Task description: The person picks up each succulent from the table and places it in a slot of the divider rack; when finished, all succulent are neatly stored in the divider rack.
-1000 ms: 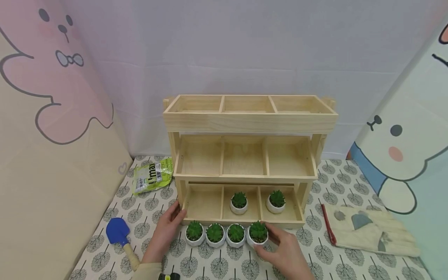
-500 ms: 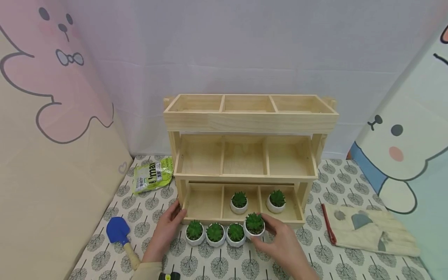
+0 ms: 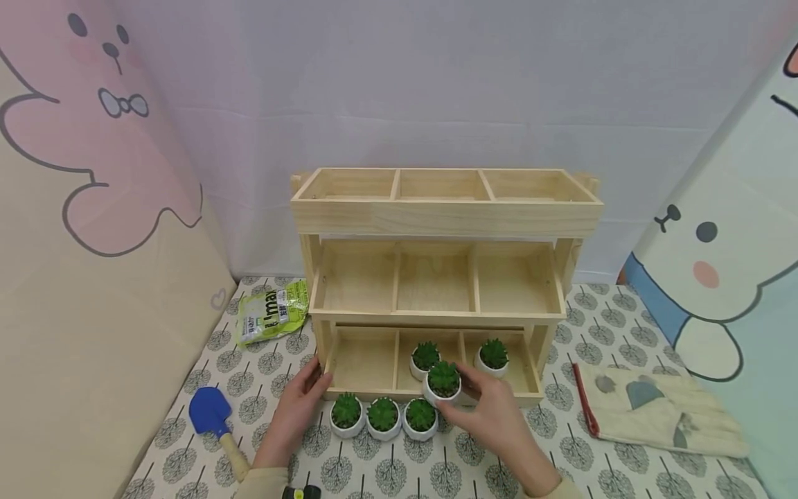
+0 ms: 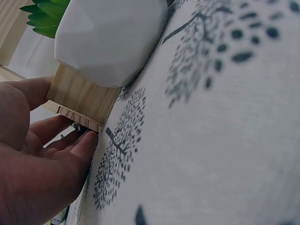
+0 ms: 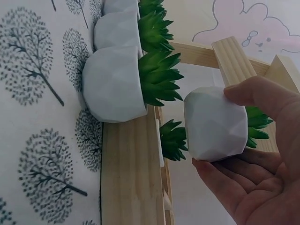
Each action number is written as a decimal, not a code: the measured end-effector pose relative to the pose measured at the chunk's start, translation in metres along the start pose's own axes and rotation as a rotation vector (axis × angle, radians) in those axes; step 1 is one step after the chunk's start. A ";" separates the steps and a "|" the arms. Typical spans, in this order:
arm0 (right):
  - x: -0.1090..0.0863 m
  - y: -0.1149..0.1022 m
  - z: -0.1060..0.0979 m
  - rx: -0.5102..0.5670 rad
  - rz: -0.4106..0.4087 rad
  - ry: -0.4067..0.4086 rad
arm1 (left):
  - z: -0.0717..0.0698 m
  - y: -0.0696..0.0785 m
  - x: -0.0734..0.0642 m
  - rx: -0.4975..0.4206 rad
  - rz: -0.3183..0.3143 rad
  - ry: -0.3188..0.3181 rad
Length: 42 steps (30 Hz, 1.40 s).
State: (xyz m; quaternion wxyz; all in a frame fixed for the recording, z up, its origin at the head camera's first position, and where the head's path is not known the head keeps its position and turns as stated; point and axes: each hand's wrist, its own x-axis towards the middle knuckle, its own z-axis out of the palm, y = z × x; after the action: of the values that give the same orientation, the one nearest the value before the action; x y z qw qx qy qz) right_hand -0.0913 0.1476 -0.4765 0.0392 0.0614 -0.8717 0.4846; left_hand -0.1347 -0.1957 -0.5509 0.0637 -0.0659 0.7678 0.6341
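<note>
My right hand [image 3: 494,418] pinches a small potted succulent [image 3: 443,383] by its white faceted pot, thumb on one side and fingers on the other. In the right wrist view the held pot [image 5: 215,125] is raised off the cloth, near the front board of the lowest tray. My left hand [image 3: 299,403] grips the left end of the three-tier wooden planter shelf [image 3: 445,219], thumb at the front corner and fingers along the side. Two potted succulents stand in the lowest tray, one in the middle compartment [image 3: 425,366], partly hidden, and one potted succulent [image 3: 492,358] in the right.
Three more potted succulents [image 3: 383,418] stand in a row on the tree-print cloth before the shelf. A blue toy shovel [image 3: 210,410] lies at left, a green-yellow packet [image 3: 273,313] behind it. A folded cream cloth [image 3: 661,409] lies at right.
My right hand has lifted the rightmost succulent out of the row and carried it left and inward over the lowest tray's front edge. The left hand has stayed put.
</note>
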 end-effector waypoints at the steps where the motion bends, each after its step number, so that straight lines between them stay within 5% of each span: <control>1: 0.003 -0.001 0.002 0.001 -0.007 -0.005 | 0.000 0.000 0.000 0.000 0.001 0.000; 19: 0.045 -0.018 0.025 -0.155 -0.183 -0.075 | -0.001 -0.003 0.000 -0.012 0.002 0.001; 27: 0.057 -0.029 0.031 -0.132 -0.252 -0.121 | -0.001 -0.002 -0.001 -0.012 0.009 0.004; 42: 0.087 -0.042 0.057 -0.231 -0.315 -0.236 | 0.000 -0.001 0.000 -0.023 0.014 -0.006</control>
State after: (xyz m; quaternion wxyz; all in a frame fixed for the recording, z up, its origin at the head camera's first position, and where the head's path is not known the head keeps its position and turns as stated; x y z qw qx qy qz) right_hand -0.1720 0.0713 -0.4596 0.0190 0.2483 -0.8995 0.3590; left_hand -0.1347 -0.1955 -0.5516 0.0607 -0.0597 0.7606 0.6436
